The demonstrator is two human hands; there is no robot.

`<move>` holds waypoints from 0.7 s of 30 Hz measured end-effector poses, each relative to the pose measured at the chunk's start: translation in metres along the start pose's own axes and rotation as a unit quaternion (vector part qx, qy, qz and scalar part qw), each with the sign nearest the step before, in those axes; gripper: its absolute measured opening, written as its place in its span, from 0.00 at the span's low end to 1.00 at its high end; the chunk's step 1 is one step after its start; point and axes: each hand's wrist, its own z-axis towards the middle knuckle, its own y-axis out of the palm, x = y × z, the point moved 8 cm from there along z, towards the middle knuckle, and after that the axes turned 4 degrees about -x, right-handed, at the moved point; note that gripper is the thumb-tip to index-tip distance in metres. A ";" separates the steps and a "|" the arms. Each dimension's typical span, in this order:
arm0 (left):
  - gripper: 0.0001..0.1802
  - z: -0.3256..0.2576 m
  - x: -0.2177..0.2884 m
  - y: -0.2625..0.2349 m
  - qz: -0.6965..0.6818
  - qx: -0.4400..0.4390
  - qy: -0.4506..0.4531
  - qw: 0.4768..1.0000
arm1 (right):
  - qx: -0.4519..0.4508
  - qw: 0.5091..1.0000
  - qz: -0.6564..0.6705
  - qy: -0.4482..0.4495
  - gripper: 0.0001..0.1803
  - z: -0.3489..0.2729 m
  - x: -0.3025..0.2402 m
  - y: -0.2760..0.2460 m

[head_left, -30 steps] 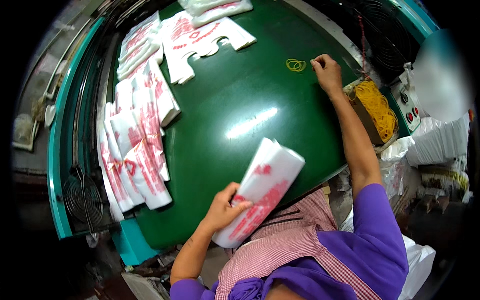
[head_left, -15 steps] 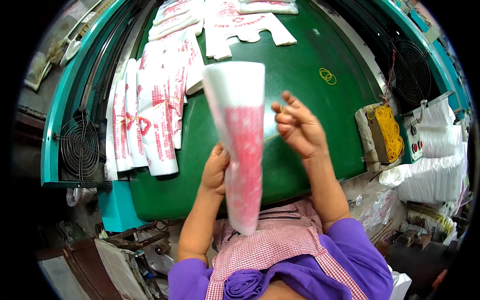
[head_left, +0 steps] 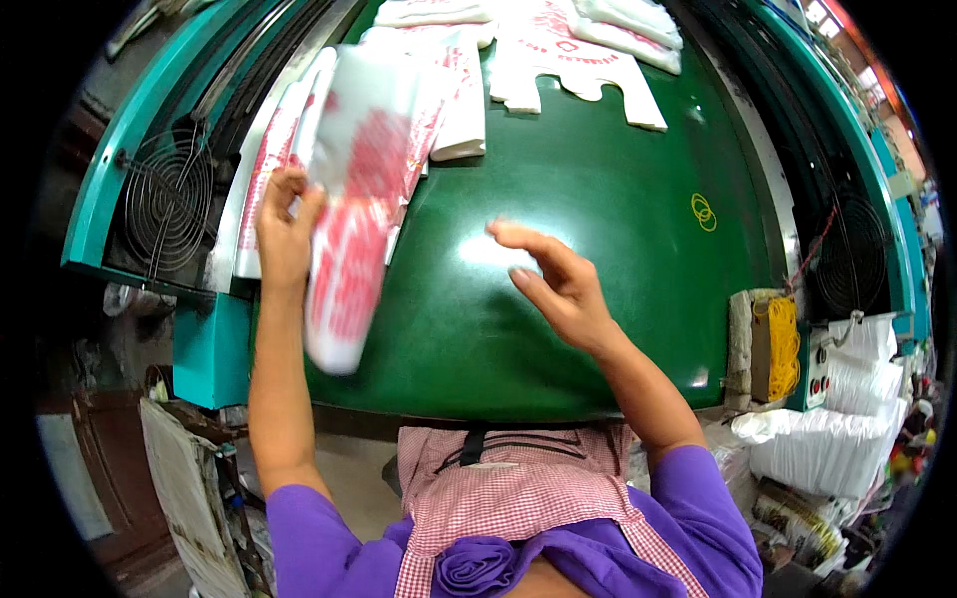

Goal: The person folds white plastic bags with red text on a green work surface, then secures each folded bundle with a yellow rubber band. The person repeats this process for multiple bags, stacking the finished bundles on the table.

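My left hand (head_left: 284, 234) grips a folded bundle of white plastic bags with red print (head_left: 354, 214), held upright and blurred above the left part of the green table (head_left: 578, 329). My right hand (head_left: 558, 279) hovers over the table's middle with fingers spread and nothing in it. Yellow rubber bands (head_left: 704, 211) lie on the green surface to the right of that hand.
More white and red bags lie in rows at the table's left (head_left: 264, 169) and at the far edge (head_left: 568, 50). A fan grille (head_left: 164, 199) sits at the left. A box of yellow rubber bands (head_left: 781, 334) and stacks of white bags (head_left: 832, 439) stand at the right.
My left hand has swung the bag bundle to the left over the bag rows. My right hand has let go of it and opened over the table's middle.
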 end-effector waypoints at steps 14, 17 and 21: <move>0.26 -0.025 -0.048 0.065 0.520 -0.148 0.176 0.823 | 0.163 0.686 -0.706 0.065 0.34 0.166 0.191 -0.180; 0.25 -0.022 -0.053 0.066 0.507 -0.151 0.181 0.829 | 0.139 0.650 -0.732 0.153 0.19 0.204 0.215 -0.219; 0.25 -0.011 -0.059 0.068 0.491 -0.157 0.193 0.835 | 0.078 0.625 -0.765 0.135 0.11 0.218 0.200 -0.241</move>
